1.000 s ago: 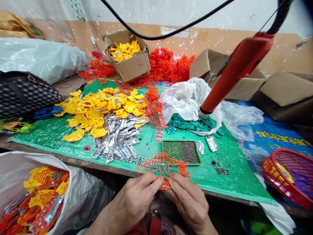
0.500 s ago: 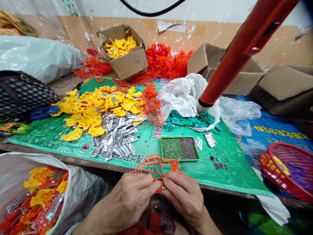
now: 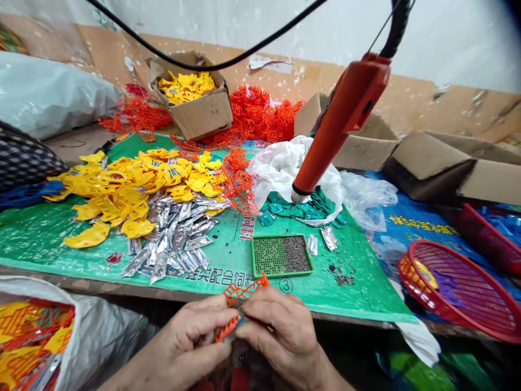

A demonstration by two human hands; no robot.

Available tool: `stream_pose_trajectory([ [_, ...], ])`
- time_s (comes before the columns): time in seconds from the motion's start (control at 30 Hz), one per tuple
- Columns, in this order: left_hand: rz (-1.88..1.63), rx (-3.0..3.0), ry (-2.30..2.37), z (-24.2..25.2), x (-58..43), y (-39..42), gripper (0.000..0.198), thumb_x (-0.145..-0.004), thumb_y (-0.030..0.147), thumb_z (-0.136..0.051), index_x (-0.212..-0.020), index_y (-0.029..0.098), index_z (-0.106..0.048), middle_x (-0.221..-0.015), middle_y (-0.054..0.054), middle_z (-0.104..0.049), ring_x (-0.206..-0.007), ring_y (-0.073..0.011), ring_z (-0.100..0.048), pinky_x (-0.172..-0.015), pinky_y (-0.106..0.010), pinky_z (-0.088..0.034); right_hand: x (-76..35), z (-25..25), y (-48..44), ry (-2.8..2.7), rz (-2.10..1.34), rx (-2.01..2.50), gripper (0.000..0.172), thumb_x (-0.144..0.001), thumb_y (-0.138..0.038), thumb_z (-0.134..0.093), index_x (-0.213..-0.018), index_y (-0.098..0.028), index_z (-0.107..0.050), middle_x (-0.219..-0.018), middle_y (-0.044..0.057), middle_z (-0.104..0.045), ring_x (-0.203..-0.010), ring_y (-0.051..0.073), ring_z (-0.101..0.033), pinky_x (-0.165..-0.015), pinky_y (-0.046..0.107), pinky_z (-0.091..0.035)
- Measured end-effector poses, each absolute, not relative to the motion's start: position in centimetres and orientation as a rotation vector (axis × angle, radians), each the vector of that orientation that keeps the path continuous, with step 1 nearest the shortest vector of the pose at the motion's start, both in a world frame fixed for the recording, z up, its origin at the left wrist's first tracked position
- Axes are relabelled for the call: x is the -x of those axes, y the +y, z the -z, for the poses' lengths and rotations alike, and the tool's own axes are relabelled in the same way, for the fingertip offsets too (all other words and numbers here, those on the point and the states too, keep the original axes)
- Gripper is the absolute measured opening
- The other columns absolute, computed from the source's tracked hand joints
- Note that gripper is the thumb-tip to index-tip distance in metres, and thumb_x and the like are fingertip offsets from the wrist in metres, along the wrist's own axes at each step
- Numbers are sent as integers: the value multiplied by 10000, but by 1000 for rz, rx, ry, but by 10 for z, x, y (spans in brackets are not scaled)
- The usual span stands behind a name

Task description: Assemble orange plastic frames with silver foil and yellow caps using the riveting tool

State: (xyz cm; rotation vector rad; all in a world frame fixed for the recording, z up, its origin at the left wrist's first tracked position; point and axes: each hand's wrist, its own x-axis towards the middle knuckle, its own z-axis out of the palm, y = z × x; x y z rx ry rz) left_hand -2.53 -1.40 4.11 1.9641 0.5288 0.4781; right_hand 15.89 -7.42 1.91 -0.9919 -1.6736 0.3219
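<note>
My left hand (image 3: 191,339) and my right hand (image 3: 280,334) meet below the table's near edge, both pinched on an orange lattice plastic piece (image 3: 242,293). The piece is tilted, one end sticking up over the edge and the other tucked between my fingers. Just beyond it on the green mat (image 3: 244,250) lies a small green tray of tiny dark screws (image 3: 281,254). An orange powered screwdriver (image 3: 337,122) hangs on a black cable above the mat, tip down near a white plastic bag (image 3: 285,163).
On the mat lie heaps of yellow plastic parts (image 3: 134,182), silver metal pieces (image 3: 171,239) and orange lattice pieces (image 3: 240,179). A cardboard box of yellow parts (image 3: 191,103) stands behind. A bag of assembled pieces (image 3: 32,331) sits lower left; red mesh baskets (image 3: 456,288) sit right.
The orange piece was flat and wide between my fingertips; now it is turned and drawn closer into my hands. The view has shifted right, and the hanging screwdriver swung.
</note>
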Motion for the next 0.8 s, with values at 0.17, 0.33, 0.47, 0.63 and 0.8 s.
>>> stream_pose_trajectory([
  [0.17,-416,-1699,616,-38,25,-12,278,-818,111,-527,-923,237,-752,-811,-7,-644,-765,-163,-571,-707,-248,-495,-156,-14,-62,-1637,-486,960,113,-907,-230,-612,-910,-141,-681,-766,59,-691,-689,126,-648,-615,222,-542],
  [0.33,-414,-1127,756,-39,11,-9,173,-746,195,-604,-814,169,-761,-716,-7,-579,-668,-128,-491,-602,-208,-413,-174,-16,-58,-1568,-522,1108,197,-872,-284,-661,-1040,-185,-686,-907,67,-704,-712,139,-654,-607,249,-555],
  [0.47,-486,-776,835,-35,5,-6,176,-690,207,-676,-834,147,-756,-604,34,-508,-492,-55,-353,-469,-159,-298,-225,-32,-49,-1168,-83,1343,255,-836,-215,-685,-1088,-252,-705,-930,52,-685,-655,145,-637,-574,301,-537],
  [0.63,-565,-689,849,-32,6,-3,145,-670,182,-704,-798,145,-761,-547,61,-488,-417,-20,-273,-404,-139,-231,-301,-66,-7,-987,184,1167,496,-708,-226,-805,-1175,-323,-667,-1179,56,-643,-912,195,-677,-682,291,-542],
  [0.8,-610,-681,850,-27,7,-3,245,-712,186,-718,-950,168,-773,-773,-18,-681,-663,-93,-589,-635,-168,-450,-326,-97,50,-1110,-64,1070,660,-719,-272,-728,-1343,-248,-514,-1315,59,-592,-1205,219,-566,-783,243,-482],
])
